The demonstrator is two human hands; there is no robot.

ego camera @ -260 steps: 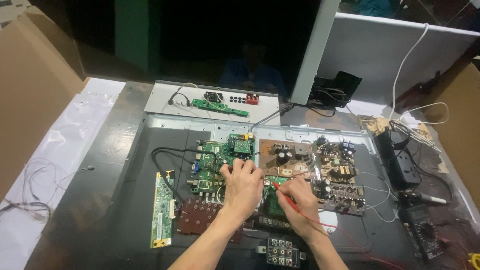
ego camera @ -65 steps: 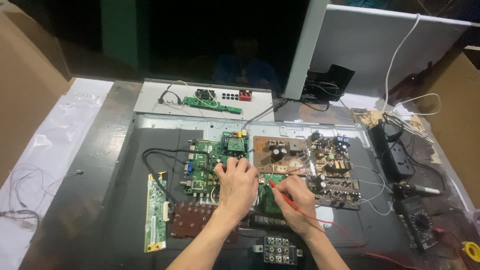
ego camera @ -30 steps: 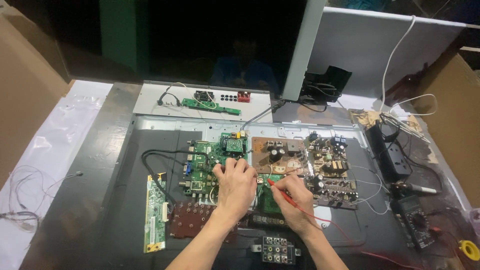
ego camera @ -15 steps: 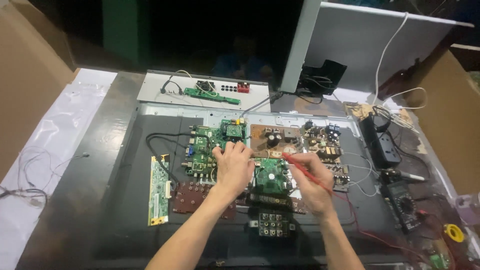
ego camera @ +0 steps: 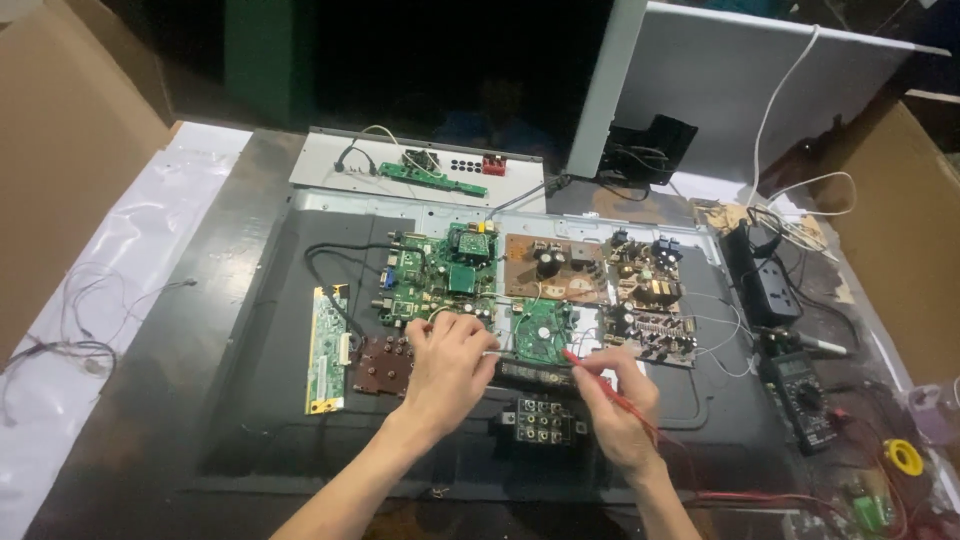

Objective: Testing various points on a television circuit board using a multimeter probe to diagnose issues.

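My left hand [ego camera: 448,368] rests on the back of a flat screen panel [ego camera: 250,330], fingers curled around a thin probe whose metal tip [ego camera: 490,352] pokes out to the right. My right hand [ego camera: 615,408] pinches a red test probe [ego camera: 600,385]. Its tip touches the lower edge of a small green circuit board [ego camera: 540,328]. Between the two hands lies a black strip module [ego camera: 535,374], with a black connector block [ego camera: 542,420] just below it. The large green main board [ego camera: 440,272] sits right above my left hand.
A brown power board [ego camera: 600,280] lies to the right of the main board, a long narrow green board [ego camera: 325,350] and a small brown board [ego camera: 383,362] to the left. A multimeter [ego camera: 800,395], power strip [ego camera: 765,288] and yellow roll [ego camera: 905,457] are at right. Cardboard [ego camera: 60,170] flanks the table.
Both hands have slid toward me, from beside the small green board to its lower edge and the black strip. The red probe tip now touches the board's bottom edge.
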